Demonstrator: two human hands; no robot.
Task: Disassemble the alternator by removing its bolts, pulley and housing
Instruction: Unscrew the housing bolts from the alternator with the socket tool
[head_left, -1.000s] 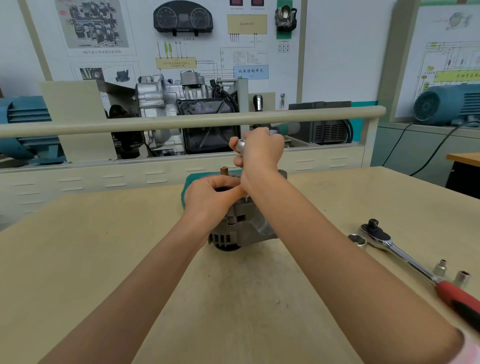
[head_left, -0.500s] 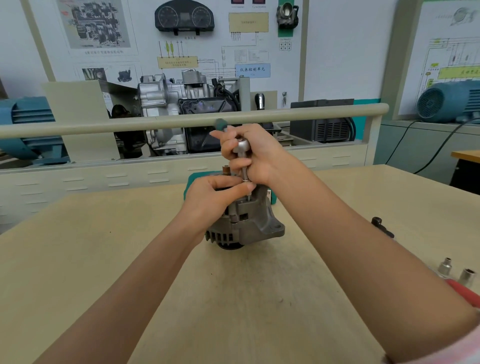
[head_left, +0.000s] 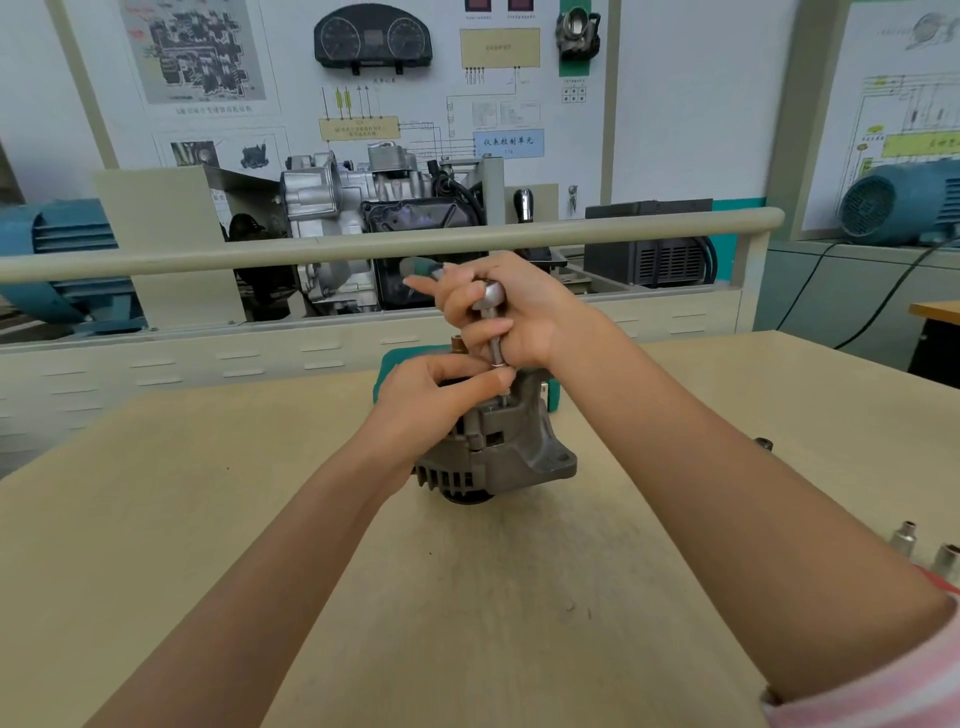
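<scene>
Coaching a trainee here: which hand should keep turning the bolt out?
Right hand: it already grips the driver standing on the bolt. Left hand steadies the alternator.

The alternator (head_left: 498, 452) stands on the table (head_left: 208, 519), under both hands. The left hand (head_left: 431, 395) rests on its top left; the right hand (head_left: 509, 312) is above it, around an upright tool (head_left: 492, 322) that reaches down to the housing. A case (head_left: 387, 374) lies just behind the left hand. Two sockets (head_left: 927, 551) stand well right of the hands, beside the right forearm. A rail (head_left: 363, 244) runs behind the hands.
</scene>
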